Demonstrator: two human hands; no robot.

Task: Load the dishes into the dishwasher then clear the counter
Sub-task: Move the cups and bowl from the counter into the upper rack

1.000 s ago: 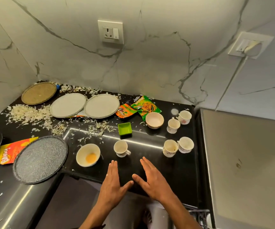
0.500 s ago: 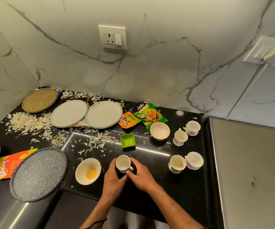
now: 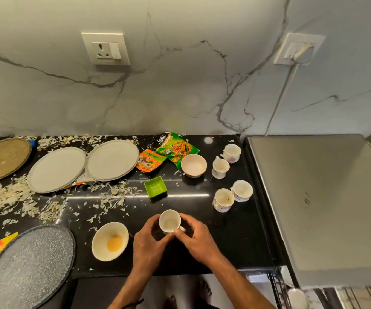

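White cup [image 3: 169, 221] sits near the black counter's [image 3: 235, 241] front edge, gripped from both sides. Left hand [image 3: 150, 240] curls round its left wall; right hand [image 3: 196, 238] pinches the handle side.

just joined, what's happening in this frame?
A person stands at a black counter with both hands round one small white cup: the left hand cups its side, the right hand pinches by the handle. The cup sits near the counter's front edge. Nothing looks loaded yet: four more cups, two bowls, a green dish, plates, snack wrappers and scattered white scraps are on the counter.
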